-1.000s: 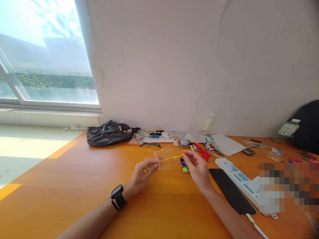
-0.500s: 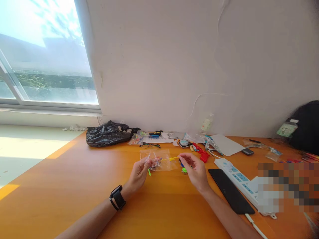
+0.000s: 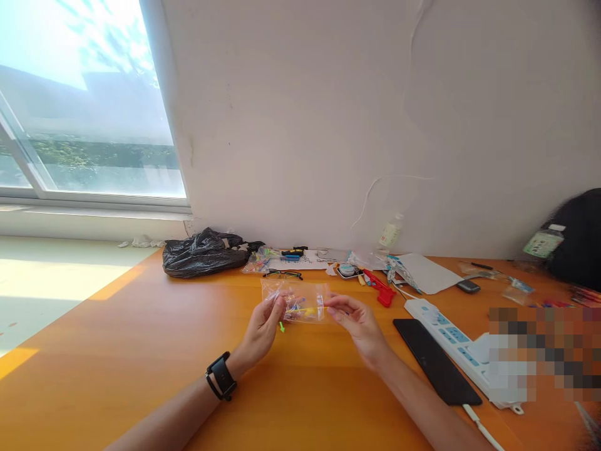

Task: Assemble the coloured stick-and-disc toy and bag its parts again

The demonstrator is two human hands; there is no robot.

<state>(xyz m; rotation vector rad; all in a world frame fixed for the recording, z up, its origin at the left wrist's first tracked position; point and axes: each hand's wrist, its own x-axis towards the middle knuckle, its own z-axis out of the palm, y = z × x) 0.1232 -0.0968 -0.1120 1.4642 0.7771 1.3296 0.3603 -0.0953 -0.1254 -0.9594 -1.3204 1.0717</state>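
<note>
Just above the bench (image 3: 141, 351), the left hand (image 3: 263, 329) and right hand (image 3: 354, 319) pinch opposite edges of a clear bag (image 3: 295, 300) holding small coloured parts; a loose pinch could spill them.

Small clear plastic bag (image 3: 295, 302), crinkled, I see it raised just above orange table, stretched flat between both hands. Inside: small colourful plastic pieces (image 3: 300, 309), yellow and blue ones. One green piece (image 3: 282, 326) below bag's left corner.
</note>
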